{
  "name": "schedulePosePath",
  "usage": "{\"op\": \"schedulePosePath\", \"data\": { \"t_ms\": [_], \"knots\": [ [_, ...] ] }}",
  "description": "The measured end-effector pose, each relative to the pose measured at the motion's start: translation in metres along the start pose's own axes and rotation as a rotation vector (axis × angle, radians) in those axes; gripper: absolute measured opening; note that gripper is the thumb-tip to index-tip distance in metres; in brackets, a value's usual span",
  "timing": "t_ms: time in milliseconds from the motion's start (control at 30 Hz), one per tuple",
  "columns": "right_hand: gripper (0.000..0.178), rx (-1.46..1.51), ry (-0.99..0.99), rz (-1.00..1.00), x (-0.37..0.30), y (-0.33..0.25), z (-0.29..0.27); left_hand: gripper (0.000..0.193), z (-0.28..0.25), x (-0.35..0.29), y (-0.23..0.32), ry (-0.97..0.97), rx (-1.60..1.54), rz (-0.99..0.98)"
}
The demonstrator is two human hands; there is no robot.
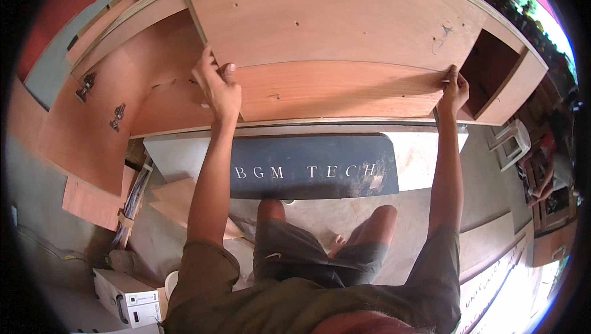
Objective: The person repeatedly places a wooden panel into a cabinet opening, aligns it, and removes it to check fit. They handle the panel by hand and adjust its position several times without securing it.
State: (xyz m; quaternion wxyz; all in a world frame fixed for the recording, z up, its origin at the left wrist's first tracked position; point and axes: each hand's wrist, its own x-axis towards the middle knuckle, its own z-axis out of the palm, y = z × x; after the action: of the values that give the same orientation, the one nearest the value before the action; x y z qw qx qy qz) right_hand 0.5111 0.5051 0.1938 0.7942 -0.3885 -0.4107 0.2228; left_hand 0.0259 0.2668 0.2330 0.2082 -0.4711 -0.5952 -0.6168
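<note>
A long plywood cabinet stretches across in front of me, its middle covered by a wide, plain plywood panel with a few small holes. My left hand grips the panel's left edge near its near corner, thumb up and fingers around the edge. At the near right corner my right hand pinches the edge, its other fingers partly hidden. A seam runs between this panel and a narrower plywood strip nearer me, which is partly in shadow.
An open cabinet door with two metal hinges hangs at the left. Below the cabinet lies a dark lettered board on a white surface. A white plastic stool stands right; a white box sits lower left.
</note>
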Motion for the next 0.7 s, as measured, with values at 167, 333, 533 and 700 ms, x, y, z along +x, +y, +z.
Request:
{"op": "schedulePosePath", "data": {
  "t_ms": [167,333,533,700],
  "knots": [
    [0.051,-0.089,0.018,0.014,0.001,0.003,0.003,0.083,-0.004,0.003,-0.016,-0.036,0.218,0.231],
    [0.051,-0.043,0.012,0.010,0.001,0.007,0.000,0.081,-0.005,0.005,-0.013,-0.118,0.277,0.223],
    [0.047,0.056,-0.008,-0.002,0.007,0.012,-0.003,0.115,0.006,-0.006,0.017,-0.108,0.423,0.225],
    [0.048,0.039,-0.042,0.006,0.003,0.004,-0.001,0.146,0.035,-0.009,0.045,-0.086,0.424,-0.096]
  ]
}}
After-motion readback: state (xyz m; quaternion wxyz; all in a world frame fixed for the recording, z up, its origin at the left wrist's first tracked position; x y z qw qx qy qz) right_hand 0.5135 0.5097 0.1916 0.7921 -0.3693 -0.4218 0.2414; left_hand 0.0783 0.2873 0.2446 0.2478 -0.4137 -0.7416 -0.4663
